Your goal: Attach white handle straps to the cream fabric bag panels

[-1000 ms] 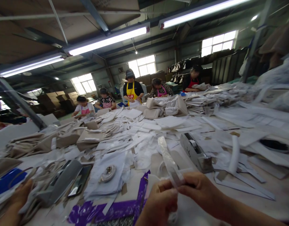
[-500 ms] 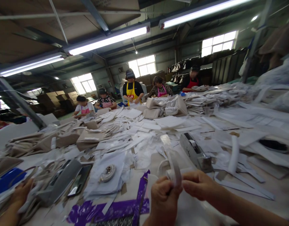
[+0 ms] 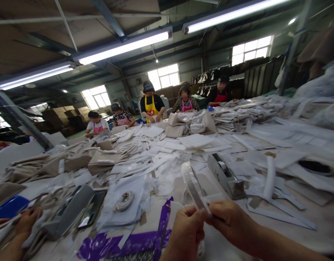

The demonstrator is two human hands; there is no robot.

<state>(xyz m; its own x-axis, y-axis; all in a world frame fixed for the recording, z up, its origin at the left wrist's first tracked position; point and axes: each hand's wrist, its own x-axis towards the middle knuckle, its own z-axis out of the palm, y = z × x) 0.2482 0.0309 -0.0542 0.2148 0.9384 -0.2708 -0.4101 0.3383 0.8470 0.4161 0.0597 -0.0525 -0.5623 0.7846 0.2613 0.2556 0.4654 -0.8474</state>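
A white-wrapped strap (image 3: 192, 183), probably a bag handle, arches up and away from my two hands. Low in the centre, my left hand (image 3: 186, 228) is closed around its lower part, with an end showing beneath the fingers. Pressed close beside it, my right hand (image 3: 230, 217) pinches the same strap between thumb and fingers; the exact grip is partly hidden. Just beyond my right hand stands a grey tape dispenser (image 3: 223, 175). A stack of white sheets (image 3: 123, 206) with a coiled strap (image 3: 124, 201) on top lies left of my hands.
Purple tape (image 3: 136, 241) crosses the near table. At left, a co-worker's hand (image 3: 28, 221) holds a strap beside a second tape dispenser (image 3: 69, 210) and a phone (image 3: 92, 208). Beige bags (image 3: 104, 161) and white sheets cover the table; several people work opposite.
My right hand has moved in against my left, and both now grip the strap. The strap's loop has tipped left. At left, the co-worker's hand has shifted slightly.
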